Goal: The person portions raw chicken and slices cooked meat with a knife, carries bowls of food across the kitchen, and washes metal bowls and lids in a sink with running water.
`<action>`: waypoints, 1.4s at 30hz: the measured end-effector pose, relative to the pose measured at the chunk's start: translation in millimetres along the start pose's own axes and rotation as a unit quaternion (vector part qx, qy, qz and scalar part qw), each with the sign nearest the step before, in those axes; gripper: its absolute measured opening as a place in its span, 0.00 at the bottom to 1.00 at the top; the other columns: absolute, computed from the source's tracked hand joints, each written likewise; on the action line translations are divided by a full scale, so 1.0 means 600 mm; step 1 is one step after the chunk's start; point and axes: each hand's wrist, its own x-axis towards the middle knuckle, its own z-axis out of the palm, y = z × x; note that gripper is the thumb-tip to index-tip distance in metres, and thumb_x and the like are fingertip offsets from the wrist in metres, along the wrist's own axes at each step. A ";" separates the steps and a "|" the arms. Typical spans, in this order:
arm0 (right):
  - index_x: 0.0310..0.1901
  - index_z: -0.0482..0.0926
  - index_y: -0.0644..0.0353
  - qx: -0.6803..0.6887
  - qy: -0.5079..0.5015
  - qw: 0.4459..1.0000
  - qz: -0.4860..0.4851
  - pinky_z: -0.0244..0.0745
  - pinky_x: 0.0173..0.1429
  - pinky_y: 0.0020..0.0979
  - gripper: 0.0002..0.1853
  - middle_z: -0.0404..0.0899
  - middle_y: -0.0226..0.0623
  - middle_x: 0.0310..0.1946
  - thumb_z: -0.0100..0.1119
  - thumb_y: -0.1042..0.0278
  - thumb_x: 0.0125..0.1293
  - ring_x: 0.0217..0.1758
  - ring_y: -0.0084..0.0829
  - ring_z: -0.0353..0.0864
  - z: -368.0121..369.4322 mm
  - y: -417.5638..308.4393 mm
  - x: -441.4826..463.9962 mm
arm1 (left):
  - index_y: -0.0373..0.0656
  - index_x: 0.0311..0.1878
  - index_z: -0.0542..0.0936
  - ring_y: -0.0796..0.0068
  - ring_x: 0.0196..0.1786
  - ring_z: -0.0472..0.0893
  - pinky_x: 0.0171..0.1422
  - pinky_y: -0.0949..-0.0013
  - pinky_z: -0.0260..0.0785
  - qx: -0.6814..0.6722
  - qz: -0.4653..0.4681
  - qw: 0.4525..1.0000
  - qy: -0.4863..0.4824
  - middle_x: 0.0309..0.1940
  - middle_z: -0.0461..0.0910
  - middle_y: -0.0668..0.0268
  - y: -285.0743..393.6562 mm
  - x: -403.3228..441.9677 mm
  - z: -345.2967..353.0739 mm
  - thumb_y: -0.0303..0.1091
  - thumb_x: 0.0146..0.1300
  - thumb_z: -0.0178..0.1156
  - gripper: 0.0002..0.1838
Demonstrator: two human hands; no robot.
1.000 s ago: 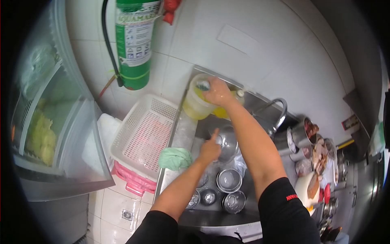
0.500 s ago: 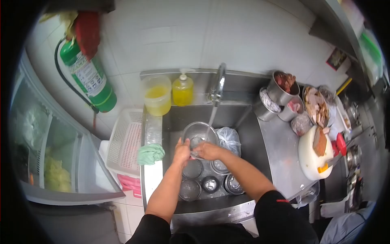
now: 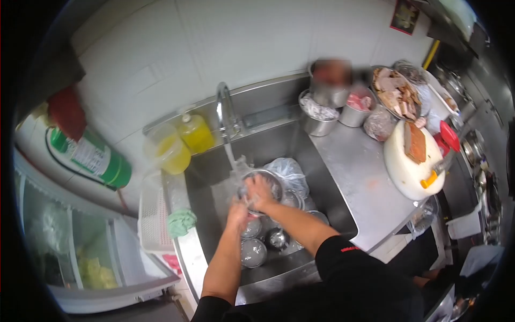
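A round metal bowl [image 3: 274, 186] is tilted under the running tap [image 3: 222, 110] in the steel sink [image 3: 335, 201], with water splashing off its left side. My left hand [image 3: 238, 213] grips the near left part of its rim. My right hand [image 3: 258, 192] lies against the inside of the bowl, fingers spread and slightly blurred. Below my hands, several round metal containers stand on the sink floor, among them a water-filled one [image 3: 253, 253] and a small dark one [image 3: 277, 239]. A knotted whitish plastic bag [image 3: 289, 174] lies beside the bowl.
Left of the sink are a tub of yellow liquid [image 3: 170, 153], a yellow soap bottle [image 3: 197, 134], a green cloth [image 3: 181, 222] and a white basket [image 3: 155, 220]. On the right counter stand meat containers [image 3: 357, 107] and a white chopping block [image 3: 399, 161] with a knife [image 3: 432, 177].
My view has turned to the right. The bowl now tips under the stream and water sprays outward. My right hand has moved from the near rim to the inside of the bowl.
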 end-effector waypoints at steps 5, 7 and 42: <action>0.57 0.76 0.49 -0.068 -0.232 0.970 -0.025 0.64 0.64 0.49 0.21 0.74 0.44 0.53 0.55 0.57 0.62 0.62 0.44 0.70 -0.090 -0.013 -0.032 | 0.44 0.68 0.66 0.58 0.45 0.83 0.46 0.54 0.80 -0.013 0.034 0.999 -0.007 0.50 0.79 0.54 0.043 0.021 -0.063 0.32 0.72 0.52 0.23; 0.49 0.82 0.52 0.009 0.047 0.997 -0.054 0.61 0.71 0.50 0.19 0.75 0.45 0.55 0.54 0.51 0.63 0.63 0.45 0.71 -0.073 0.067 -0.046 | 0.42 0.66 0.67 0.57 0.47 0.82 0.49 0.55 0.79 -0.019 -0.036 0.999 -0.021 0.52 0.78 0.54 0.079 -0.024 -0.061 0.30 0.70 0.53 0.21; 0.67 0.67 0.58 0.692 0.060 0.574 0.434 0.77 0.39 0.33 0.23 0.78 0.37 0.45 0.46 0.64 0.73 0.36 0.30 0.78 -0.185 0.182 -0.347 | 0.58 0.61 0.78 0.49 0.54 0.82 0.57 0.51 0.75 0.801 0.158 0.577 0.032 0.54 0.80 0.49 0.291 0.045 0.081 0.39 0.71 0.45 0.19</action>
